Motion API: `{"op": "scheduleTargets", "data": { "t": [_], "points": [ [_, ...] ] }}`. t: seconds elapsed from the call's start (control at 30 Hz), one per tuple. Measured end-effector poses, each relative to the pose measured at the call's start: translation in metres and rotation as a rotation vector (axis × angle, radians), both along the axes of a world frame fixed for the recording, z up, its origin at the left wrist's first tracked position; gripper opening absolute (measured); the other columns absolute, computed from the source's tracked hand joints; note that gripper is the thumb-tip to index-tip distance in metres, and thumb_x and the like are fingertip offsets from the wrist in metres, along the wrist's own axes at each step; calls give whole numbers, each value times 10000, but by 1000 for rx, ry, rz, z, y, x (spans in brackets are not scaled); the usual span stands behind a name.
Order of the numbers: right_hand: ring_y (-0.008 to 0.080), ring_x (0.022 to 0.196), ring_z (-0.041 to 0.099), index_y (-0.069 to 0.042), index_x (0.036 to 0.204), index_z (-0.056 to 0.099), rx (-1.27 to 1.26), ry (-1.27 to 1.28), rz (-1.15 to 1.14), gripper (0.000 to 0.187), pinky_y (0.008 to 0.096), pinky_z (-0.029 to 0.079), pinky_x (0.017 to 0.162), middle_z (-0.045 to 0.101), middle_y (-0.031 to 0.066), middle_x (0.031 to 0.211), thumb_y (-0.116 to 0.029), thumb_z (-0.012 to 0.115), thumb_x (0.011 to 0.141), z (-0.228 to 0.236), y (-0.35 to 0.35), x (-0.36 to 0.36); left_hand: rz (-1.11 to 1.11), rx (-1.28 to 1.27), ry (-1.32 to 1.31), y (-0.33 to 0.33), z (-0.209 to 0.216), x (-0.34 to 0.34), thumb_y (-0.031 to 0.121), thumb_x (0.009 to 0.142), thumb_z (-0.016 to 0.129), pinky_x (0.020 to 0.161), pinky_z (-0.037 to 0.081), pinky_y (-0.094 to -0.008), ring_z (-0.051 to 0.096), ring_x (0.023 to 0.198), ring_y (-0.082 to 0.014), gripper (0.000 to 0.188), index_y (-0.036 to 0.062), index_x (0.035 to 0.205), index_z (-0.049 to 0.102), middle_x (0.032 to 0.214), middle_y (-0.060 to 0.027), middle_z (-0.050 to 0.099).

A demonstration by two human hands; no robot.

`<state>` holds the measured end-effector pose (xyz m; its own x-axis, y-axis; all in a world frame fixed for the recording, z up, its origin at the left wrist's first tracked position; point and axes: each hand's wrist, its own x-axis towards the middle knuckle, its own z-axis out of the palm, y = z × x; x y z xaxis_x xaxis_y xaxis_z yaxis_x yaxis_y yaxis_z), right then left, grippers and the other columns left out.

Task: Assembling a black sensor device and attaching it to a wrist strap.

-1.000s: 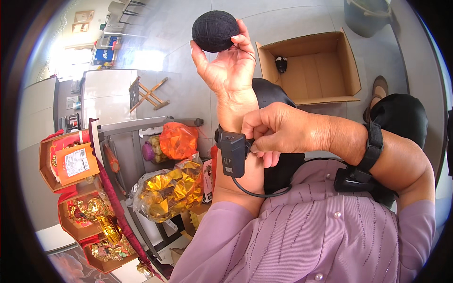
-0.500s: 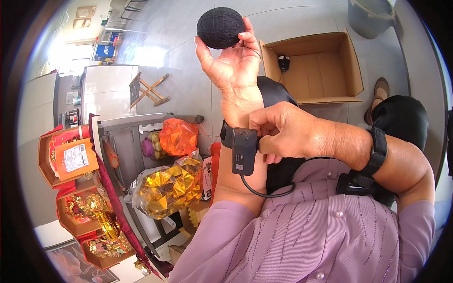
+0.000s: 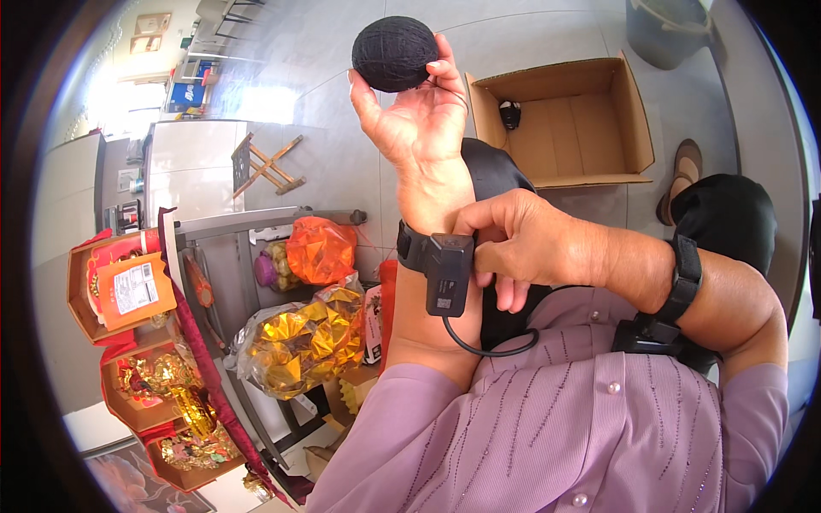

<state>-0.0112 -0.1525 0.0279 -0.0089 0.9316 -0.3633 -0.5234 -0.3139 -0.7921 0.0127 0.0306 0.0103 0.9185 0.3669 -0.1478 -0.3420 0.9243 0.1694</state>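
Observation:
My left hand (image 3: 419, 120) is raised palm up, its thumb and fingers curved around a black ball of yarn (image 3: 395, 54). Strapped to that wrist is a black box-shaped device (image 3: 451, 274) with a cable looping from its lower end. My right hand (image 3: 530, 239) is right beside this device, at its right edge. Its thumb and index finger are bent into a pinch, while the other fingers curl loosely below. What lies between those fingertips is hidden from view. A black band (image 3: 684, 272) circles my right wrist.
An open cardboard box (image 3: 573, 128) with a small black-and-white item (image 3: 510, 114) stands ahead. A dark bucket (image 3: 669, 32) is at the far right, a folding wooden stool (image 3: 268, 164) at left. Bags of gold foil (image 3: 308, 342) and orange plastic (image 3: 321, 250) lie near a grey frame (image 3: 256, 224).
My left hand and the yarn ball have shifted slightly left. The wrist device has turned a little toward my right hand, whose lower fingers have loosened and extended downward.

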Motion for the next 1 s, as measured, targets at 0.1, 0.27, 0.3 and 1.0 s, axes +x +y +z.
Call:
{"op": "scheduleTargets", "data": {
  "t": [0.1, 0.27, 0.3, 1.0],
  "points": [
    [194, 611, 694, 29, 930, 607, -1, 71, 37, 92, 300, 608, 545, 646, 117, 803, 10, 542, 868, -1, 0, -1, 9, -2, 1, 1, 2, -2, 432, 796, 714, 664, 531, -334, 509, 1146, -352, 576, 69, 1212, 550, 1208, -103, 553],
    [198, 695, 707, 39, 926, 609, 48, 97, 14, 89, 302, 616, 624, 651, 110, 826, -15, 541, 905, -8, 1, -8, -31, -118, 10, 8, 2, 1, 421, 783, 727, 648, 536, -324, 496, 1157, -348, 592, 47, 1202, 539, 1210, -92, 552],
    [197, 724, 709, 40, 923, 609, 81, 97, -11, 93, 301, 617, 649, 653, 105, 829, -20, 539, 915, -9, 1, -11, -30, -119, 11, 10, 1, 0, 421, 783, 727, 648, 536, -324, 496, 1157, -348, 592, 47, 1202, 539, 1210, -92, 552],
    [89, 627, 606, -26, 1002, 639, 55, -188, -297, 108, 220, 527, 581, 585, 27, 781, -15, 576, 915, -18, -8, -13, -68, -141, -72, 6, 3, -7, 464, 808, 726, 676, 539, -350, 542, 1134, -371, 607, 49, 1214, 550, 1206, -122, 550]
  ]
}}
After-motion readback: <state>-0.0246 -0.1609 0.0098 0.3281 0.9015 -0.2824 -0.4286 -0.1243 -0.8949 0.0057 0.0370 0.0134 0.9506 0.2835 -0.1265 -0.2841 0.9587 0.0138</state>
